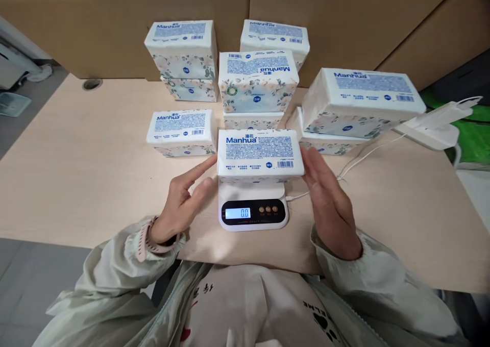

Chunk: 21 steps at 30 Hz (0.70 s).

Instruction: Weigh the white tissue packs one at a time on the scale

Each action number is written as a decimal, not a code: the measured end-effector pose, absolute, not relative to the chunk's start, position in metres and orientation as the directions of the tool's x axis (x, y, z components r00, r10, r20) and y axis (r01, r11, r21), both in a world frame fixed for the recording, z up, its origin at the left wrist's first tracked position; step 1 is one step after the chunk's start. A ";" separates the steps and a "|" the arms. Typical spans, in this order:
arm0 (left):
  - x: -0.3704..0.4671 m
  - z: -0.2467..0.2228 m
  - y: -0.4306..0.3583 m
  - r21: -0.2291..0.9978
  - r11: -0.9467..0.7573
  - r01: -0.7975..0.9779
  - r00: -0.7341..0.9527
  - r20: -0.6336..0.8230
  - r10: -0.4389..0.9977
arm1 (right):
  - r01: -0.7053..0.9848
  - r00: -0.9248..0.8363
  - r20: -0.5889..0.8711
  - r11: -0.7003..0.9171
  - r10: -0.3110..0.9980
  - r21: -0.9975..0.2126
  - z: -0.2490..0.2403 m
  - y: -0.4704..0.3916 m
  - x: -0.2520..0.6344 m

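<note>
Grip pressure unclear, left hand (181,204) and right hand (329,204) flank the tissue pack (260,155), likely placing it on the scale (254,226), needing even release.

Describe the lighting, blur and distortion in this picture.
All in the head view: the scale display glows, its 0.0 readable; on the left hand, the thumb tip looks slightly blurred; the sleeves seem stretched toward the lower corners, probably wide-angle distortion.
</note>
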<state>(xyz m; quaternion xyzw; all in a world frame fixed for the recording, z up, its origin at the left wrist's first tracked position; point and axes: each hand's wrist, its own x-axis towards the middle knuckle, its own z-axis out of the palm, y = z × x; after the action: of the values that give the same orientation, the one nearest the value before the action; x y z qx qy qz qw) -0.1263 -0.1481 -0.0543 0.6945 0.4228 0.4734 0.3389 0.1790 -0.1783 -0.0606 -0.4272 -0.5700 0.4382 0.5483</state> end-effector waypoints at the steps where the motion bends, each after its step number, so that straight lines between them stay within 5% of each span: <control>1: -0.126 -0.060 -0.146 0.882 -0.413 0.229 0.153 0.386 0.910 | -0.009 0.018 0.298 0.298 0.955 -0.955 -0.063 -0.176 0.180; 7: -0.126 -0.076 -0.141 0.929 -0.362 0.076 -0.055 0.366 0.929 | -0.039 0.285 0.284 0.307 0.915 -0.951 -0.069 -0.171 0.181; 21: -0.120 -0.073 -0.140 0.935 -0.354 -0.007 -0.115 0.351 0.929 | -0.027 0.287 0.179 0.195 0.941 -0.980 -0.061 -0.176 0.178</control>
<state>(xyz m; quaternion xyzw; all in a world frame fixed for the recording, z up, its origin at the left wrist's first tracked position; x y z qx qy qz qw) -0.1199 -0.1403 -0.0735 0.5459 0.4222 0.6158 0.3802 0.1777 -0.1762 -0.0611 -0.5024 -0.4547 0.3873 0.6252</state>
